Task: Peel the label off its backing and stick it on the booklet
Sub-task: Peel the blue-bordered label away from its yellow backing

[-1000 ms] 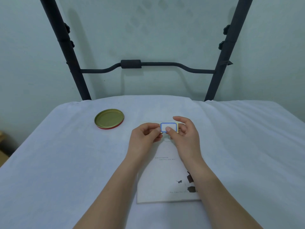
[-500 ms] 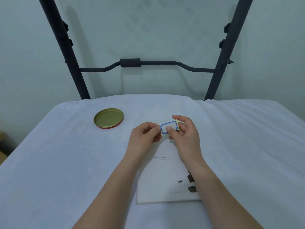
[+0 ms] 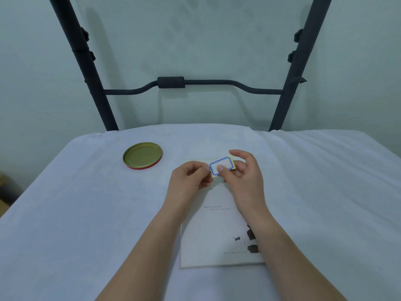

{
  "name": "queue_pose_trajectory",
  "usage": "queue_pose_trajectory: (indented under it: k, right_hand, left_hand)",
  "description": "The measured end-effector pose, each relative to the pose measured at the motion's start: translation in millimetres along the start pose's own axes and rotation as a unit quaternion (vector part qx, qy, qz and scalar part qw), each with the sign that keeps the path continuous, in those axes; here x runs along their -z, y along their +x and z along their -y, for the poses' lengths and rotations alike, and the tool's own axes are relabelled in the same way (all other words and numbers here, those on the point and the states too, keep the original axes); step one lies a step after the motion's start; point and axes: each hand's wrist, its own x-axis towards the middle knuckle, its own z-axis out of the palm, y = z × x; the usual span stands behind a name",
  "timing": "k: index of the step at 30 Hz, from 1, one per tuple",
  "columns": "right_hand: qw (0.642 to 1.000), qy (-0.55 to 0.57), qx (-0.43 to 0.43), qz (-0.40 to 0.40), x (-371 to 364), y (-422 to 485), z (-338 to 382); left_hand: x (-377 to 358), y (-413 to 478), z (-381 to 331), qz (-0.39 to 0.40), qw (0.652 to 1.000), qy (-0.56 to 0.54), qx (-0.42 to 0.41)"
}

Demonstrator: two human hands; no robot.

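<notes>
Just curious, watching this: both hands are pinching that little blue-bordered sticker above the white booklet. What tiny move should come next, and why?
Probably the left hand should lift the blue-bordered white label at its corner away from the pale yellow backing, which the right hand steadies. The label looks still on its backing, and the white booklet below shows no label yet.

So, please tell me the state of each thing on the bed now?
Blue-bordered white label: on its yellow backing, held above the booklet, tilted.
White paper booklet: closed, flat on the sheet, no label stuck on it.
Round gold metal lid: lying inside-up, untouched.
Left hand: pinching the label's left edge.
Right hand: pinching the label, thumb on its front.
</notes>
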Motion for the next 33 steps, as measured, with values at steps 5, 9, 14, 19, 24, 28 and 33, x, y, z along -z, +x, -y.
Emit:
queue_pose_trajectory:
  k: [5, 9, 14, 19, 24, 28, 33]
  right_hand:
    - [1.000, -0.013, 0.008, -0.009, 0.2, 0.0, -2.0]
    - [0.989, -0.124, 0.065, -0.040, 0.0, -0.4, -3.4]
    - [0.957, -0.248, 0.146, -0.040, -0.4, -1.0, -4.5]
    - [0.930, -0.301, 0.200, -0.067, -0.6, -1.6, -3.9]
    - [0.917, -0.314, 0.235, -0.069, -2.4, -2.9, -1.5]
    - [0.920, -0.308, 0.229, -0.074, -3.2, -3.9, 0.8]
    - [0.919, -0.314, 0.228, -0.064, -3.6, -5.4, 1.7]
  left_hand:
    - [-0.2, -0.6, -1.0, 0.002, 1.000, -0.007, 0.003]
    - [-0.6, -1.0, -2.0, -0.002, 1.000, -0.016, 0.000]
    - [-0.1, -1.3, -2.4, -0.004, 1.000, -0.014, -0.003]
    - [1.2, -1.6, -2.4, -0.002, 1.000, -0.022, -0.010]
    - [-0.9, -1.9, -1.3, 0.001, 1.000, -0.021, -0.014]
    - [0.0, -1.5, -0.9, -0.002, 1.000, -0.024, -0.015]
    - [0.1, -1.6, -0.9, 0.002, 1.000, -0.024, -0.016]
